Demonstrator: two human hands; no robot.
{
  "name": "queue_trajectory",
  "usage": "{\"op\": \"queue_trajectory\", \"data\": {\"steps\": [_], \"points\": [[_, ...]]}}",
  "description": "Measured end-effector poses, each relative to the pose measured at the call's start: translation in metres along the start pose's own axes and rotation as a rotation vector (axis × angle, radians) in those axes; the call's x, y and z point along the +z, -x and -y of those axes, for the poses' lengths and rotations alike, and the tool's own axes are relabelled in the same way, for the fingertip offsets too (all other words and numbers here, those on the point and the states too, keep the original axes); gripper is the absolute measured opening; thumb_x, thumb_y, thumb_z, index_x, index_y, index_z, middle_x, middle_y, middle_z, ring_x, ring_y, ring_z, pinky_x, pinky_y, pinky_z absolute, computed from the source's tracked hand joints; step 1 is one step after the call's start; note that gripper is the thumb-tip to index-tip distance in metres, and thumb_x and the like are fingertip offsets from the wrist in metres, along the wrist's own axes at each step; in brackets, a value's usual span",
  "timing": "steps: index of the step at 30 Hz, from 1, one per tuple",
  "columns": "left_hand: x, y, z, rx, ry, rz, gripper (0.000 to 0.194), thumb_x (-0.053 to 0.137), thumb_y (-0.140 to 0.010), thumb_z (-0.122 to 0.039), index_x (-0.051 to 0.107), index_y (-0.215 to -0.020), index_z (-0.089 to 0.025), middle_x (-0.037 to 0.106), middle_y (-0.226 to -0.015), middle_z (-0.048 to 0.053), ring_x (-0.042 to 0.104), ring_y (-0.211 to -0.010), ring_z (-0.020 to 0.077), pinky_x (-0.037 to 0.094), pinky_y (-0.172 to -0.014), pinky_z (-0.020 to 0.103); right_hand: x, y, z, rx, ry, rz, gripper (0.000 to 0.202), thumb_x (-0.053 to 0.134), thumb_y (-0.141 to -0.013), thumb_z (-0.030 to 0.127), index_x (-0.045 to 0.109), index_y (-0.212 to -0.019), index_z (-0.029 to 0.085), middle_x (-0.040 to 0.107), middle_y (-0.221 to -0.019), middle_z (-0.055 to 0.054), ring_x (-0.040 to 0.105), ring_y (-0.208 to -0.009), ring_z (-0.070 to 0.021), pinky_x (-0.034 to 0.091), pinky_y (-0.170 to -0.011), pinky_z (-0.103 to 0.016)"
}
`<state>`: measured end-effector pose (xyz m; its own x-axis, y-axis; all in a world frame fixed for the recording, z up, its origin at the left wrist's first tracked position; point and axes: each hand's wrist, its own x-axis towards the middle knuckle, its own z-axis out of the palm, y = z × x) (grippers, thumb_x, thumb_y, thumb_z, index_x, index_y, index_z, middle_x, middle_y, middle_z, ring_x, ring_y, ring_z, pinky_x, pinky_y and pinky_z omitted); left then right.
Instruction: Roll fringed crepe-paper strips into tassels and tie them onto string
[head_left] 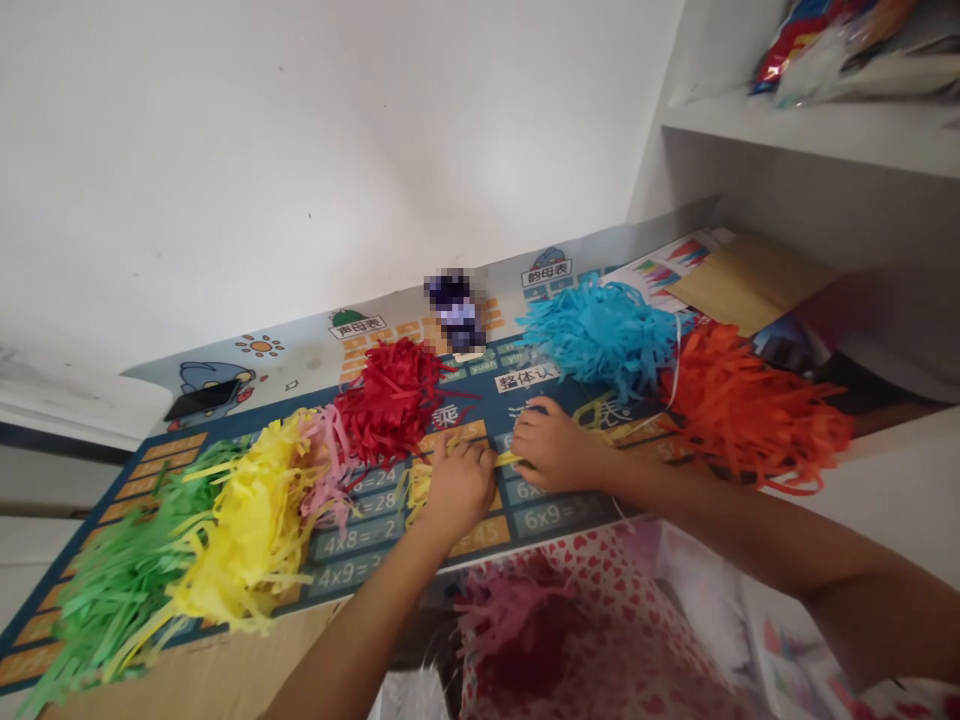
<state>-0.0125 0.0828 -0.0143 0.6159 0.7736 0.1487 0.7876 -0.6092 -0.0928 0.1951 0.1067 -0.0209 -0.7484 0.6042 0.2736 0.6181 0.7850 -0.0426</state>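
My left hand (462, 480) and my right hand (556, 447) are close together over the printed desk mat. A narrow band of yellow fringed paper (507, 458) runs between them, and the fingers of both hands are closed on it. Loose yellow strips (417, 490) stick out left of my left hand. More yellow strips lie behind my right wrist. Left of my hands sits a red paper pom-pom (391, 402), and beyond my right hand a blue one (604, 335). A white string (676, 370) hangs along the blue pom-pom's right side.
Pink fringe (330, 460), a yellow pom-pom (244, 530) and a green pom-pom (127, 580) lie leftward. An orange pom-pom (750, 415) lies near my right forearm. A dark phone (202, 400) rests far left. Brown paper (754, 280) is under the shelf (825, 140).
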Motion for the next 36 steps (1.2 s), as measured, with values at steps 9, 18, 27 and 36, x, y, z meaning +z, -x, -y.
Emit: {"op": "queue_trajectory", "data": {"steps": [9,18,27,36], "points": [[0.013,0.027,0.005,-0.002,0.079,-0.136,0.014,0.055,-0.092,-0.017,0.068,-0.094,-0.022,0.074,-0.096,0.005,0.065,-0.095,0.0216,0.023,-0.109,0.056,0.019,0.024,-0.017,0.043,0.019,-0.019,0.02,0.048,-0.094,0.022,0.063,-0.081,0.018,0.066,-0.084,-0.005,0.05,-0.086,-0.0195,0.025,-0.09,-0.04],[0.015,0.016,0.016,-0.219,0.222,-0.063,0.022,0.049,-0.094,-0.027,0.069,-0.089,-0.021,0.07,-0.093,0.007,0.059,-0.094,0.0247,0.039,-0.09,0.043,0.019,0.025,-0.04,0.26,-0.346,0.054,0.02,0.059,-0.092,0.036,0.071,-0.086,0.02,0.067,-0.093,-0.005,0.055,-0.091,-0.0189,0.027,-0.081,-0.034],[0.016,0.007,0.016,-0.277,0.153,0.038,0.016,0.056,-0.088,-0.03,0.069,-0.088,-0.021,0.068,-0.089,0.007,0.058,-0.093,0.0278,0.039,-0.082,0.043,0.011,0.005,-0.042,0.411,-0.333,0.21,0.018,0.069,-0.082,0.036,0.072,-0.072,0.022,0.069,-0.087,-0.002,0.057,-0.087,-0.0189,0.028,-0.074,-0.031],[0.011,0.003,0.016,-0.11,0.04,-0.008,0.009,0.062,-0.086,-0.024,0.067,-0.093,-0.021,0.07,-0.096,0.007,0.057,-0.098,0.0271,0.037,-0.088,0.045,0.003,0.002,-0.031,0.294,-0.134,0.15,0.011,0.064,-0.084,0.03,0.067,-0.082,0.019,0.068,-0.094,-0.006,0.054,-0.093,-0.0224,0.028,-0.081,-0.036]]}}
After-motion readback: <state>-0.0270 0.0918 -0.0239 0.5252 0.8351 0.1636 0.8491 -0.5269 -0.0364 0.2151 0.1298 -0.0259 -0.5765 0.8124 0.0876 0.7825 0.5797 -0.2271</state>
